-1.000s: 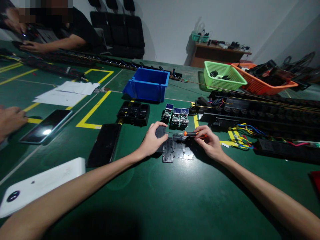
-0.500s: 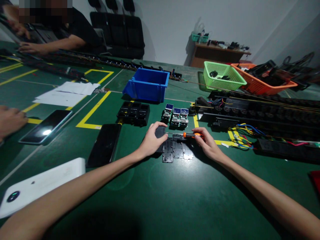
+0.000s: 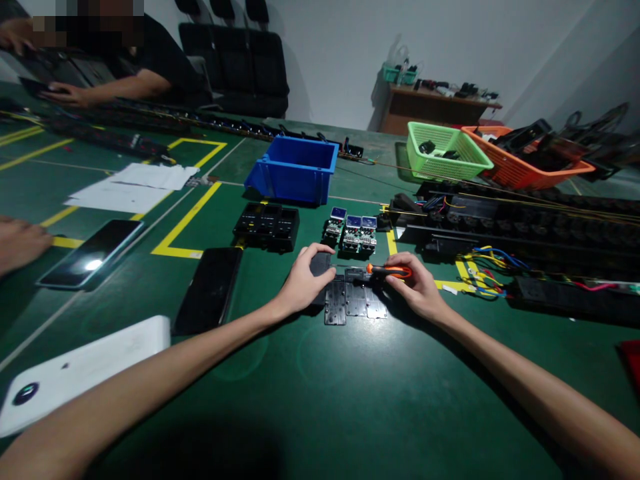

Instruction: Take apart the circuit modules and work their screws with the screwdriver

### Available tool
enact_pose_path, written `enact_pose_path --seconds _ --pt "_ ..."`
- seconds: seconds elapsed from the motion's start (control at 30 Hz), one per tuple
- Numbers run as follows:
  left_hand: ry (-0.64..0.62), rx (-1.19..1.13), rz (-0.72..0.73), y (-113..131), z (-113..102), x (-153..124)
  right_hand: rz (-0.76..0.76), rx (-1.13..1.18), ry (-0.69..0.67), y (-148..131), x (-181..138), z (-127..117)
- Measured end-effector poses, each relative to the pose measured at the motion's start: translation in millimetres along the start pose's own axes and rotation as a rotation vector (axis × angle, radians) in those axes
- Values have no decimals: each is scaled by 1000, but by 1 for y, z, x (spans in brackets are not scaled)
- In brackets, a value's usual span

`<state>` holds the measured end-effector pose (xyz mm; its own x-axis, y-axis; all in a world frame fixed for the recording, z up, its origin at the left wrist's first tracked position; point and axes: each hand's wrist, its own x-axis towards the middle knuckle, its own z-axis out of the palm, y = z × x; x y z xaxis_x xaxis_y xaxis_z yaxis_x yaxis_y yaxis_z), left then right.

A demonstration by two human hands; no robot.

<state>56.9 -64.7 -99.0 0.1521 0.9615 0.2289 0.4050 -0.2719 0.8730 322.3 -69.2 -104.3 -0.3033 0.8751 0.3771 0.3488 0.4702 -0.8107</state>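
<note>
My left hand (image 3: 306, 277) is closed around a small black plastic case (image 3: 321, 265), held on edge just above the table. An orange and black screwdriver (image 3: 390, 271) lies level in my right hand (image 3: 417, 283), its shaft pointing left at the side of the case. Whether the tip sits in a screw is too small to tell. Below the shaft, several flat black plastic covers (image 3: 356, 298) lie side by side. Just beyond my hands stand three small circuit boards (image 3: 353, 233) with blue-topped parts. Black housings (image 3: 267, 227) sit together to their left.
A blue bin (image 3: 300, 173) stands behind the housings. Phones (image 3: 207, 290) and a white device (image 3: 90, 373) lie at left. Wired black assemblies (image 3: 500, 227), a green basket (image 3: 447, 157) and an orange basket (image 3: 535, 163) are at right. Another person's hand (image 3: 20, 245) rests at far left.
My right hand has shifted its grip on the screwdriver, with the fingers further open and more of the orange handle showing. My left hand and the case stay put. The co-worker's hands have moved slightly.
</note>
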Motion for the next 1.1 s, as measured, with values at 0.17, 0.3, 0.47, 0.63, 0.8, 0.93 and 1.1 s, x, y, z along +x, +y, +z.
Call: enact_pose_path --seconds 0.17,0.3,0.47,0.63,0.8,0.93,1.1 --pt "4 5 4 0 0 0 126 20 -76 -1 -4 0" --pt "5 8 -1 1 0 0 98 -28 -78 0 -5 0" --pt "3 6 1 0 0 0 51 -11 -43 0 -4 0" --pt "0 2 8 -1 0 0 -53 55 47 1 -1 1" --pt "-2 -4 7 -2 0 0 -91 53 77 3 -1 1" --pt "-1 -5 5 -2 1 0 -54 76 51 4 0 0" --pt "-6 -5 -3 -1 0 0 86 62 -1 1 -1 -1"
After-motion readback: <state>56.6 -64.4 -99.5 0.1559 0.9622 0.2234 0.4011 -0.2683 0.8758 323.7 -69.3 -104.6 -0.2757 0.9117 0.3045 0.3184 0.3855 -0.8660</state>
